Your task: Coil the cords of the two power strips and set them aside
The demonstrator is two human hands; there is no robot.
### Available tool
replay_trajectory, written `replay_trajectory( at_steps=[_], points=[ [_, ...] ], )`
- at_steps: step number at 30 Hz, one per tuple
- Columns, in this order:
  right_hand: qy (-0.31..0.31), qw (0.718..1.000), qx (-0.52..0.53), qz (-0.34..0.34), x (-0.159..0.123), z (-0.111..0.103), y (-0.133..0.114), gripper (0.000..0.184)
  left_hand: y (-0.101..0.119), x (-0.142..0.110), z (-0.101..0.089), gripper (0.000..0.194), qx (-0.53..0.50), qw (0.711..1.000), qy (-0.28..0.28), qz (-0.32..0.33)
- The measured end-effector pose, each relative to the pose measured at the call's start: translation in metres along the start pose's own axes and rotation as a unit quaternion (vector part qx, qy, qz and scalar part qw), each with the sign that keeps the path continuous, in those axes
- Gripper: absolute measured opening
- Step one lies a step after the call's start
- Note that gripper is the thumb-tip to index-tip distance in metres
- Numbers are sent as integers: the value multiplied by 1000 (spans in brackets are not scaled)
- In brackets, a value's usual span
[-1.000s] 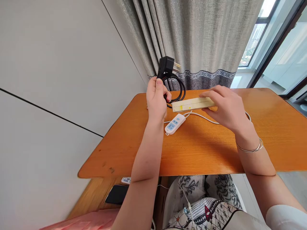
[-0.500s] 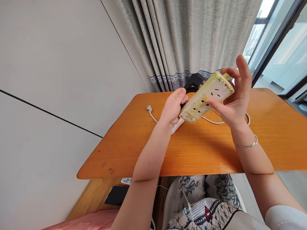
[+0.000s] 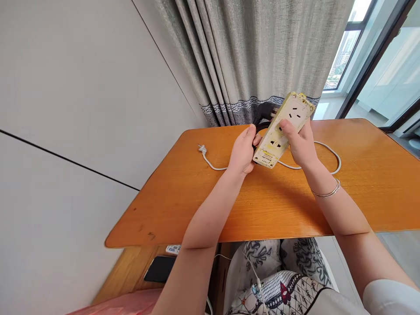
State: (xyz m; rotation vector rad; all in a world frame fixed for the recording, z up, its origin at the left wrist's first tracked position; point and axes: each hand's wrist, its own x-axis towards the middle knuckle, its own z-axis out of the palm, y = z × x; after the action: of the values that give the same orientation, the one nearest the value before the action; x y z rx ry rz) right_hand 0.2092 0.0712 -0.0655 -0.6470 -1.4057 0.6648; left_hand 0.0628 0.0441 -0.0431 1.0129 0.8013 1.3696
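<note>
My right hand (image 3: 300, 146) grips a yellowed cream power strip (image 3: 284, 129), tilted up with its socket face toward me, thumb pressed on its middle. My left hand (image 3: 243, 151) is closed on the strip's black coiled cord (image 3: 262, 127) just behind the strip's near end. The black plug (image 3: 266, 110) shows behind the strip, in front of the curtain. A white cord (image 3: 323, 151) loops across the orange wooden table (image 3: 282, 205) behind my hands, its small plug end (image 3: 201, 148) lying to the left. The white strip it belongs to is hidden by my hands.
A grey curtain (image 3: 262, 52) hangs behind the table and a white wall (image 3: 82, 109) runs along the left. Below the table's near edge lie a dark phone (image 3: 159, 269) and a small white device (image 3: 173, 250) on a lower wooden surface. Patterned cloth (image 3: 282, 280) covers my lap.
The cream strip was lifted off the table and turned socket face toward me, then drawn a little lower. My left hand dropped from holding the plug high to behind the strip.
</note>
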Motion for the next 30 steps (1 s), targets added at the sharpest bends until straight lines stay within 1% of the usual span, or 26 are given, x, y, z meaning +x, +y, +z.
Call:
replay_trajectory(
  at_steps=[5, 8, 10, 12, 14, 16, 18, 23, 30],
  points=[
    [26, 999, 21, 36, -1, 3, -4, 72, -5, 4, 0, 63, -20, 1000, 9, 7],
    [19, 998, 35, 59, 0, 1, -11, 70, -4, 4, -3, 56, -24, 1000, -2, 15],
    [-15, 995, 50, 85, 2, -2, -18, 66, -4, 5, -5, 51, -25, 999, -15, 14],
    [-64, 988, 72, 117, 3, -5, -27, 61, -5, 6, -6, 46, -24, 999, -26, 12],
    [-107, 978, 98, 153, 4, -9, -35, 57, -6, 7, -8, 40, -20, 999, -26, 10],
    [-128, 968, 119, 181, 4, -11, -38, 56, -8, 9, -9, 32, -8, 1000, -17, 10],
    [-126, 962, 134, 202, 5, -13, -39, 55, -10, 11, -9, 28, 12, 1000, -10, 8],
    [-107, 953, 158, 236, 6, -14, -32, 55, -13, 13, -12, 32, 62, 998, -8, 10],
    [-89, 942, 184, 264, 6, -10, -23, 57, -12, 14, -14, 28, 97, 995, -17, 18]
  ],
)
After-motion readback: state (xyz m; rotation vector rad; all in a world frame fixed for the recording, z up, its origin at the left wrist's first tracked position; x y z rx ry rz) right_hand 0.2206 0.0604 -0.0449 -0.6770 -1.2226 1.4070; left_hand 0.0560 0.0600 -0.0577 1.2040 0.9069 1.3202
